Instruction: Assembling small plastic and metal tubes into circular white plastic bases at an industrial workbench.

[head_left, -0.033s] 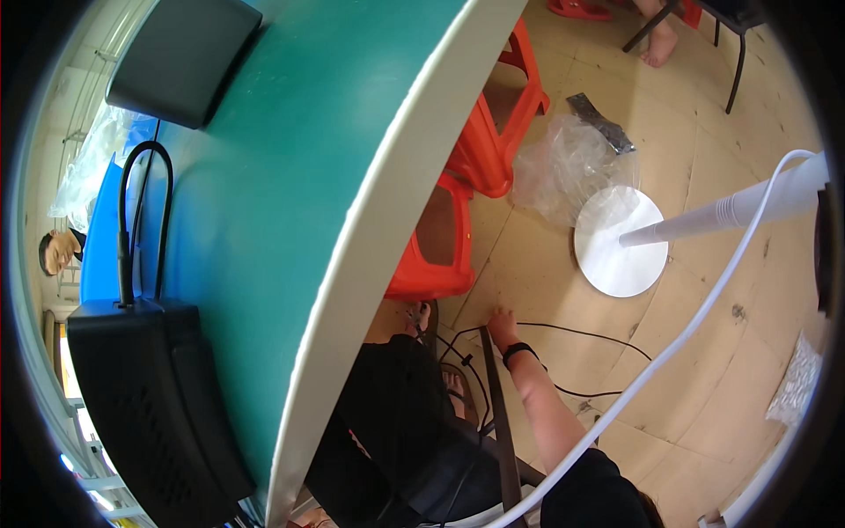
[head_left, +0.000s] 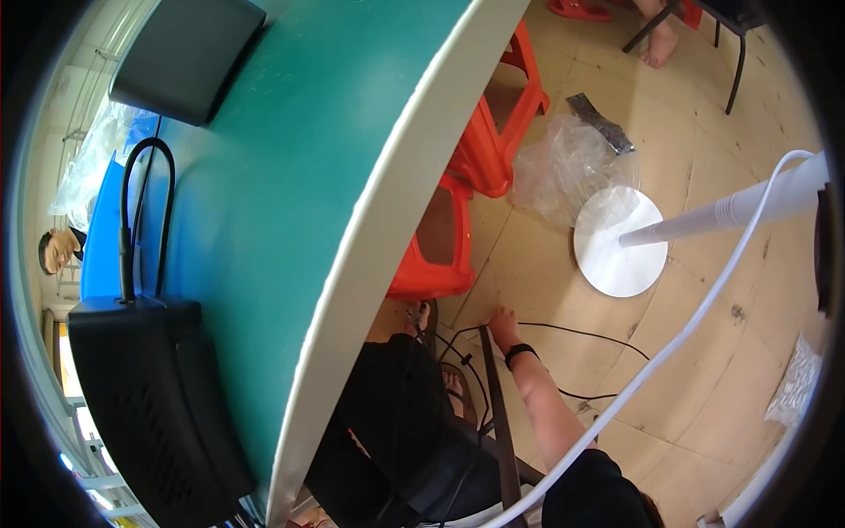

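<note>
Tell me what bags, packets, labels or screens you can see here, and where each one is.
Clear plastic bag: crumpled on the floor beside the white round fan base.
Dark packet: flat, grey-black, on the floor just behind that bag.
Shiny packet: silvery, crinkled, on the floor at the right edge.
Clear plastic wrap: bunched beyond the green table, far left.
No labels or screens show.

Beige tiled floor (head_left: 704, 370), green table (head_left: 290, 176), orange stools (head_left: 493, 141) beneath.

Black short sleeve, black trousers — dark wristband (head_left: 519, 354) on right arm
</note>
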Demonstrator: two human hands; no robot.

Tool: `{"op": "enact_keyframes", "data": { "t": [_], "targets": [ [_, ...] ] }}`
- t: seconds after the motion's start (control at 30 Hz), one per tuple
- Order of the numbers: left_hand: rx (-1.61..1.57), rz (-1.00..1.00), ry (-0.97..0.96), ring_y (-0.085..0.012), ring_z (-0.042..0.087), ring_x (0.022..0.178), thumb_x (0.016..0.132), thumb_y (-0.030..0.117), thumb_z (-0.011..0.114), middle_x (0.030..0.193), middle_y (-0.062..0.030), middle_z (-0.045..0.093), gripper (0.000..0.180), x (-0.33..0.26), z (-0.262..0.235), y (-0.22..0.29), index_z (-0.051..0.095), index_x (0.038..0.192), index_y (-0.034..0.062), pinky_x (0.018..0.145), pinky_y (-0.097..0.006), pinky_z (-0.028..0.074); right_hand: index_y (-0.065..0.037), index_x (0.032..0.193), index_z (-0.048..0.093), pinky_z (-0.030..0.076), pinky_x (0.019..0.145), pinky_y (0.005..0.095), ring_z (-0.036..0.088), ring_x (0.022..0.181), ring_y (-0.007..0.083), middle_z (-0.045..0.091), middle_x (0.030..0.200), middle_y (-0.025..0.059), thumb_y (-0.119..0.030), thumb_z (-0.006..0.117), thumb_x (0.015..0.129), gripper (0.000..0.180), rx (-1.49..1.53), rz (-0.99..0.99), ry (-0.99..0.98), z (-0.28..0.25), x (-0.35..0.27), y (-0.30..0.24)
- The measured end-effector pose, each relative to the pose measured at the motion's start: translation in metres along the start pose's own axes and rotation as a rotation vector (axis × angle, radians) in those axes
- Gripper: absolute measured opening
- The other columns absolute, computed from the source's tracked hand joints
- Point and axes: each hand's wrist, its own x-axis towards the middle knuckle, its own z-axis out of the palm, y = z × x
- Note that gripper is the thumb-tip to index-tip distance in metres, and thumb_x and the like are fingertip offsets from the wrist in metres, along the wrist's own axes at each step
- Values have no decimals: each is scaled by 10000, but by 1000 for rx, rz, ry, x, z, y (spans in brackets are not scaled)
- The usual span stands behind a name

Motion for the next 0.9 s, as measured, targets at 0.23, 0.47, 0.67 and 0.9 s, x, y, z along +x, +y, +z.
{"op": "enact_keyframes", "data": {
  "t": [0.23, 0.47, 0.67, 0.9],
  "targets": [
    [-71, -27, 18, -457, 328, 1150, 705, 220, 740, 1127, -151, 390, 371, -3, -8, 10, 561, 1020, 142, 980, -579, 305, -5, 742, 624, 484, 755, 443, 576, 909, 385, 583, 899, 220, -9, 611, 726, 21, 435, 129, 503, 8, -50, 71],
    [-108, -102, 149, -456, 331, 1146, 704, 224, 742, 1121, -151, 393, 373, -10, -16, 15, 561, 1020, 144, 979, -579, 307, -35, 688, 502, 445, 536, 337, 547, 556, 227, 573, 633, 100, -58, 736, 711, 236, 946, 173, 497, -57, -140, 95],
    [-132, -206, 297, -456, 333, 1142, 703, 227, 744, 1116, -151, 396, 376, -20, -36, 9, 561, 1020, 145, 977, -578, 309, -50, 813, 473, 469, 559, 276, 580, 622, 123, 597, 675, 39, -102, 721, 807, 253, 1067, -110, 206, -211, -246, 73],
    [-154, -376, 434, -455, 336, 1138, 701, 230, 746, 1110, -150, 399, 379, -49, -80, -3, 560, 1021, 147, 975, -578, 310, -40, 997, 459, 496, 813, 263, 663, 917, 140, 698, 904, 105, -119, 716, 837, 312, 771, -531, 304, -415, -425, -52]
  ]
}}
